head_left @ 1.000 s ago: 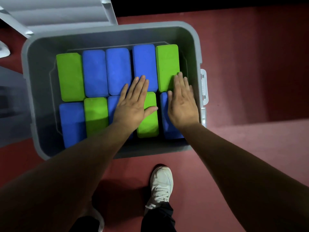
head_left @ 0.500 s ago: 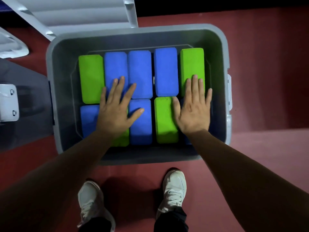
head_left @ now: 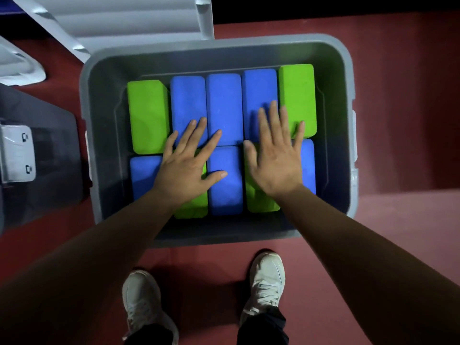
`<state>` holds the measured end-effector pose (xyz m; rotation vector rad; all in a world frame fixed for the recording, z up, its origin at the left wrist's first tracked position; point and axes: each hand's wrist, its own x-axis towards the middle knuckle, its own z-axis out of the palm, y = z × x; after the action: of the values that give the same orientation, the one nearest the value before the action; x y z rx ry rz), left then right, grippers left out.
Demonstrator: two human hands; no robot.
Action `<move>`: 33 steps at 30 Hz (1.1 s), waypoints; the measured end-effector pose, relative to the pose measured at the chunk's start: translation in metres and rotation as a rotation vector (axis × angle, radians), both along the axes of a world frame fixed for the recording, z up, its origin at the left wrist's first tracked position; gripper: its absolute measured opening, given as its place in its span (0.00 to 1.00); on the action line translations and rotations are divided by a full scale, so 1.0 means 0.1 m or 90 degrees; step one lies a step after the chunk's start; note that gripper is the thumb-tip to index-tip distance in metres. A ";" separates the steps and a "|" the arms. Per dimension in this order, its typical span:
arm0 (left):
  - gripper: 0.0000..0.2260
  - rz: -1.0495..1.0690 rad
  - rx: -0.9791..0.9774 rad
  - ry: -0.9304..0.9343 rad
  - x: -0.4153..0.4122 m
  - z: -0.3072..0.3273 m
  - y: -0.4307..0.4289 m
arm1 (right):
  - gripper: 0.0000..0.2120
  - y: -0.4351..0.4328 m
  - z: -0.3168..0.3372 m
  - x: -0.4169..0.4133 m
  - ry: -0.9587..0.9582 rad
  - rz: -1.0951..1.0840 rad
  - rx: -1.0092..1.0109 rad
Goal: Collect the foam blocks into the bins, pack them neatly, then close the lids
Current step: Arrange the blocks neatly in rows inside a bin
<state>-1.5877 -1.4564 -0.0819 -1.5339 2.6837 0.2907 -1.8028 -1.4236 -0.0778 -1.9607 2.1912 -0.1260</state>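
— Both hands have slid toward the middle in the last half second. The left hand (head_left: 184,170) now reaches the second and third blocks (head_left: 224,105) of the far row, and the right hand (head_left: 276,165) straddles the fourth and the end green one.

— And the floor (head_left: 398,120)?

— Red, with the bin (head_left: 224,41) on it, grey and open, just ahead of the person's shoes (head_left: 267,280).

— The lid (head_left: 124,18)?

— Off the bin, behind the far rim, toward the left.

— How do the blocks sit?

— Ten inside, in two rows of five, green and blue. Their long axes point away from the person and their sides touch or nearly touch.

— And the hands themselves?

— Flat, palms down, fingers straight and spread. They press the tops where the two rows meet and grip nothing.

— So what does the coming move turn on?

— Packing looks finished, so probably the lid. It lies beyond the hands, ahead and to the left, so the left hand is nearer. The right would have to cross the bin.
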 end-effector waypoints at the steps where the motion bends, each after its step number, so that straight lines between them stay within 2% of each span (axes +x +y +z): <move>1: 0.38 -0.002 0.004 -0.002 0.04 -0.01 -0.02 | 0.33 0.02 -0.02 0.08 0.004 0.020 0.013; 6: 0.42 0.044 0.016 0.003 0.03 -0.04 -0.05 | 0.39 0.05 -0.14 0.10 0.036 0.058 0.040; 11: 0.44 0.037 0.052 0.025 0.00 -0.01 -0.05 | 0.38 0.03 -0.06 0.13 0.032 0.055 0.078; 13: 0.42 0.034 0.062 0.074 0.14 0.08 -0.12 | 0.38 -0.01 0.03 0.22 0.027 0.055 0.077; 16: 0.40 0.045 0.088 0.113 0.61 0.16 -0.21 | 0.38 -0.11 0.12 0.48 -0.033 0.129 0.039; 18: 0.43 0.044 0.128 0.075 0.90 0.17 -0.25 | 0.40 -0.21 0.12 0.71 -0.067 0.174 0.072; 22: 0.47 0.053 0.216 0.045 1.02 0.13 -0.29 | 0.45 -0.26 0.08 0.91 -0.052 0.187 0.198; 29: 0.54 0.076 0.108 -0.052 1.01 0.10 -0.29 | 0.44 -0.27 0.14 0.89 -0.048 0.176 0.239; 33: 0.57 0.113 0.138 -0.101 0.99 0.16 -0.33 | 0.45 -0.30 0.20 0.89 -0.074 0.136 0.255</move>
<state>-1.4888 -1.4890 -0.0657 -1.6530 2.3160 0.4301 -1.7135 -1.4539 -0.0575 -1.8852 1.7550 0.2085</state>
